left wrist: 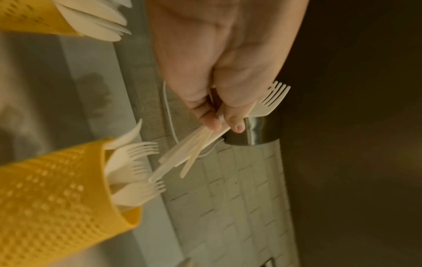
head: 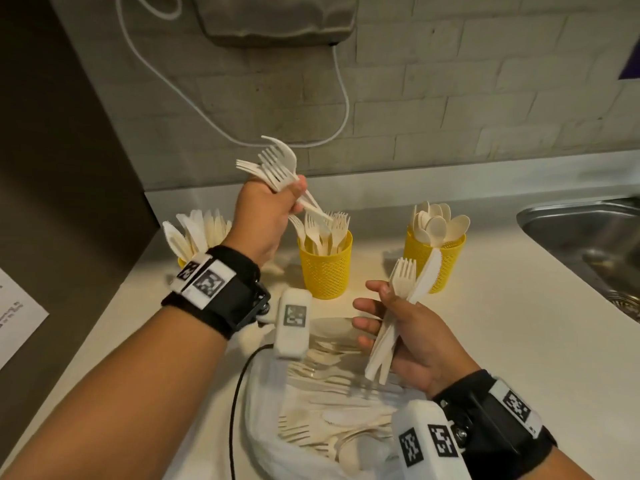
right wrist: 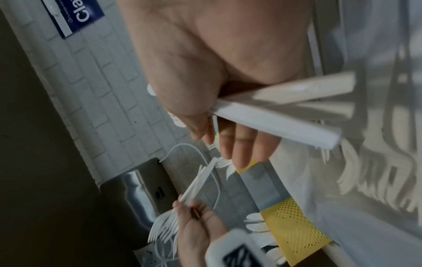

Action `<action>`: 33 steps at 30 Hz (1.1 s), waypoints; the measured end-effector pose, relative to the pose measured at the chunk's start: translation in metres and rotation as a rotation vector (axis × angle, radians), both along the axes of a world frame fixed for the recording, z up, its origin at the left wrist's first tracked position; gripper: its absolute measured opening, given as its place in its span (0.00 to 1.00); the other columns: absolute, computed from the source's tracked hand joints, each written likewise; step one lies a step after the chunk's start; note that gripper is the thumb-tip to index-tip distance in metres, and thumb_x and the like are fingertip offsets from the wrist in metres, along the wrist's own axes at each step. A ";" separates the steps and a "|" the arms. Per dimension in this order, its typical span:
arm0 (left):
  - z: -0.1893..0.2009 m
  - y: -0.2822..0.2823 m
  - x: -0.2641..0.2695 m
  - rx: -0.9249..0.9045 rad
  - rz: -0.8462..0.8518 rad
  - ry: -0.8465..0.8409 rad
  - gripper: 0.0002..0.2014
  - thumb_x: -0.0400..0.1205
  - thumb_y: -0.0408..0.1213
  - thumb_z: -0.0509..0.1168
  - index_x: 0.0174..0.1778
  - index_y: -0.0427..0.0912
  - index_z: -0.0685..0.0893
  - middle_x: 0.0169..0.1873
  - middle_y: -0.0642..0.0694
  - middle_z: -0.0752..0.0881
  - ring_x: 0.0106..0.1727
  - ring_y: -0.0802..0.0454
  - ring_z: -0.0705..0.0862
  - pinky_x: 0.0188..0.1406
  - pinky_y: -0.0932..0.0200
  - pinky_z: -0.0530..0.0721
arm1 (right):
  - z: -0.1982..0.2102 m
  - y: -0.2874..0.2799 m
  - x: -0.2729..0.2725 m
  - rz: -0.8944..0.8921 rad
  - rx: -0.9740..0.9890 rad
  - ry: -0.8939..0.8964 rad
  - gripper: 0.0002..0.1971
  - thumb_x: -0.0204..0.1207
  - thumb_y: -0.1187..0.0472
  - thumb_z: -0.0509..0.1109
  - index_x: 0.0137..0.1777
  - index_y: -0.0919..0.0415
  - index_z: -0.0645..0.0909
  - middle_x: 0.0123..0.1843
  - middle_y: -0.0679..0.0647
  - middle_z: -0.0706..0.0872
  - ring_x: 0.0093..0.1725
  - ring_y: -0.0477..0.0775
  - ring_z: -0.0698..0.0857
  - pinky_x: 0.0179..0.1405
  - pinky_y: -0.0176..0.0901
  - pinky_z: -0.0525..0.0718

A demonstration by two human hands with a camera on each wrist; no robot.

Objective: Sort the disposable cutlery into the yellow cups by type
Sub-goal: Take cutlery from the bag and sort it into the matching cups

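My left hand (head: 277,202) (left wrist: 223,115) grips a bunch of white forks (head: 277,164) (left wrist: 271,97), tines up, with the handles angled down just above the middle yellow cup (head: 325,265) (left wrist: 57,198), which holds forks. My right hand (head: 398,327) (right wrist: 228,126) holds a fork and a knife (head: 412,282) (right wrist: 274,115) together, nearer to me, over the plastic bag. The left yellow cup (head: 181,261) (left wrist: 34,16) holds knives. The right yellow cup (head: 436,258) holds spoons. Loose cutlery (head: 329,410) lies in the white plastic bag below my hands.
The white counter (head: 502,323) runs to a steel sink (head: 588,237) at the right. A brick wall with a grey dispenser (head: 277,19) and a white cable (head: 343,98) stands behind. A dark panel rises at the left, with a paper sheet (head: 17,317).
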State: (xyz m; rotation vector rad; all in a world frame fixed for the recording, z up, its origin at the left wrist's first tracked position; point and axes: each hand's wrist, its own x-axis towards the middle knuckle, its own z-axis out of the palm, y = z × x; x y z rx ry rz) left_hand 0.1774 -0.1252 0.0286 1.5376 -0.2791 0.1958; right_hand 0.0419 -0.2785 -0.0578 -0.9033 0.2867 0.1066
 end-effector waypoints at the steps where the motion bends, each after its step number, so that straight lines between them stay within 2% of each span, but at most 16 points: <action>1: -0.004 -0.005 0.006 0.081 0.020 -0.022 0.03 0.80 0.30 0.67 0.46 0.41 0.83 0.37 0.48 0.85 0.37 0.55 0.84 0.38 0.59 0.85 | 0.001 -0.001 -0.001 -0.006 -0.004 -0.006 0.09 0.82 0.56 0.62 0.54 0.58 0.81 0.36 0.56 0.88 0.29 0.53 0.86 0.29 0.45 0.84; 3: -0.019 -0.015 0.018 0.253 0.052 -0.013 0.07 0.78 0.32 0.69 0.51 0.39 0.82 0.39 0.45 0.86 0.36 0.51 0.84 0.41 0.53 0.87 | 0.002 -0.002 -0.001 -0.016 -0.005 -0.018 0.09 0.82 0.57 0.62 0.53 0.59 0.81 0.33 0.57 0.86 0.26 0.52 0.84 0.26 0.42 0.82; 6: -0.040 -0.026 0.028 0.466 0.011 0.076 0.17 0.74 0.36 0.73 0.56 0.40 0.77 0.47 0.37 0.87 0.37 0.48 0.85 0.42 0.50 0.87 | 0.003 -0.005 -0.002 -0.013 -0.006 -0.021 0.06 0.81 0.61 0.63 0.52 0.60 0.80 0.29 0.55 0.80 0.21 0.50 0.75 0.19 0.38 0.75; 9: -0.041 -0.024 0.025 0.596 -0.021 0.197 0.38 0.70 0.40 0.78 0.74 0.40 0.66 0.64 0.37 0.81 0.60 0.42 0.83 0.63 0.43 0.82 | 0.002 -0.009 -0.003 0.029 0.033 -0.024 0.09 0.79 0.70 0.60 0.55 0.59 0.76 0.29 0.56 0.77 0.20 0.49 0.71 0.18 0.36 0.71; 11: -0.034 -0.015 0.012 0.615 0.112 0.127 0.46 0.70 0.41 0.78 0.79 0.41 0.59 0.73 0.38 0.73 0.71 0.41 0.75 0.70 0.45 0.75 | 0.001 -0.011 -0.004 0.067 0.062 -0.039 0.14 0.75 0.75 0.58 0.56 0.60 0.76 0.30 0.57 0.77 0.21 0.50 0.71 0.20 0.37 0.71; 13: -0.029 -0.009 -0.014 0.540 0.236 -0.023 0.40 0.73 0.40 0.75 0.78 0.44 0.63 0.72 0.41 0.72 0.70 0.44 0.75 0.69 0.49 0.75 | 0.000 -0.011 -0.004 0.117 0.074 -0.065 0.19 0.69 0.77 0.59 0.58 0.62 0.77 0.31 0.58 0.78 0.22 0.51 0.72 0.21 0.39 0.72; 14: -0.029 -0.009 -0.030 0.501 0.198 -0.029 0.36 0.74 0.41 0.73 0.77 0.47 0.65 0.70 0.44 0.75 0.68 0.47 0.77 0.67 0.50 0.77 | 0.000 -0.010 -0.003 0.143 0.075 -0.075 0.22 0.64 0.77 0.60 0.58 0.63 0.77 0.32 0.58 0.80 0.22 0.51 0.72 0.21 0.39 0.72; 16: -0.034 -0.016 -0.058 0.417 -0.105 0.148 0.34 0.75 0.40 0.73 0.76 0.52 0.66 0.63 0.46 0.81 0.60 0.51 0.81 0.60 0.52 0.81 | 0.000 -0.006 -0.002 0.198 0.050 -0.092 0.22 0.61 0.76 0.60 0.57 0.66 0.76 0.32 0.59 0.82 0.23 0.51 0.73 0.21 0.39 0.73; 18: -0.042 -0.023 -0.076 0.284 -0.407 0.335 0.36 0.74 0.32 0.73 0.75 0.51 0.65 0.52 0.44 0.86 0.51 0.52 0.85 0.56 0.57 0.82 | 0.002 0.001 -0.002 0.247 -0.031 -0.099 0.15 0.66 0.78 0.61 0.52 0.68 0.76 0.34 0.59 0.84 0.24 0.51 0.74 0.21 0.39 0.74; 19: -0.047 -0.023 -0.078 0.237 -0.458 0.362 0.34 0.74 0.28 0.72 0.74 0.47 0.67 0.47 0.44 0.87 0.47 0.52 0.86 0.54 0.58 0.82 | 0.002 0.005 -0.002 0.266 -0.072 -0.101 0.11 0.71 0.79 0.61 0.50 0.68 0.77 0.35 0.60 0.84 0.24 0.50 0.74 0.21 0.39 0.74; 21: -0.049 -0.020 -0.078 0.187 -0.440 0.351 0.29 0.73 0.23 0.71 0.70 0.42 0.72 0.42 0.44 0.87 0.40 0.54 0.87 0.48 0.59 0.84 | 0.004 0.010 -0.002 0.294 -0.097 -0.101 0.09 0.76 0.78 0.60 0.49 0.67 0.79 0.37 0.60 0.86 0.26 0.50 0.77 0.22 0.37 0.77; 23: -0.047 -0.014 -0.077 0.110 -0.412 0.349 0.24 0.74 0.21 0.70 0.63 0.44 0.76 0.38 0.44 0.87 0.34 0.55 0.87 0.39 0.63 0.85 | 0.005 0.010 -0.002 0.309 -0.051 -0.113 0.08 0.76 0.74 0.63 0.53 0.68 0.81 0.40 0.61 0.87 0.29 0.51 0.81 0.26 0.38 0.82; 26: -0.036 -0.002 -0.068 0.020 -0.335 0.345 0.22 0.75 0.21 0.68 0.57 0.50 0.77 0.37 0.47 0.85 0.35 0.57 0.85 0.31 0.65 0.83 | 0.003 0.006 -0.003 0.340 0.047 -0.123 0.12 0.73 0.66 0.68 0.55 0.67 0.84 0.47 0.63 0.88 0.38 0.56 0.86 0.39 0.48 0.87; 28: -0.024 0.007 -0.058 -0.052 -0.263 0.301 0.22 0.75 0.22 0.67 0.58 0.51 0.76 0.40 0.47 0.85 0.37 0.56 0.84 0.29 0.67 0.82 | 0.002 0.004 -0.004 0.310 0.066 -0.088 0.13 0.71 0.66 0.68 0.55 0.67 0.83 0.47 0.63 0.88 0.40 0.58 0.88 0.42 0.51 0.89; 30: -0.012 0.013 -0.047 -0.119 -0.194 0.224 0.22 0.75 0.22 0.67 0.56 0.53 0.76 0.41 0.46 0.84 0.36 0.57 0.85 0.29 0.67 0.84 | 0.001 0.001 -0.005 0.241 0.085 -0.056 0.13 0.71 0.67 0.66 0.55 0.68 0.81 0.45 0.64 0.88 0.38 0.58 0.89 0.39 0.51 0.89; 33: 0.001 0.017 -0.033 -0.119 -0.096 0.056 0.23 0.77 0.21 0.66 0.57 0.55 0.74 0.40 0.49 0.83 0.37 0.61 0.86 0.38 0.64 0.86 | 0.000 -0.002 -0.006 0.138 0.051 -0.036 0.08 0.78 0.68 0.62 0.53 0.67 0.82 0.38 0.62 0.88 0.32 0.56 0.87 0.33 0.47 0.89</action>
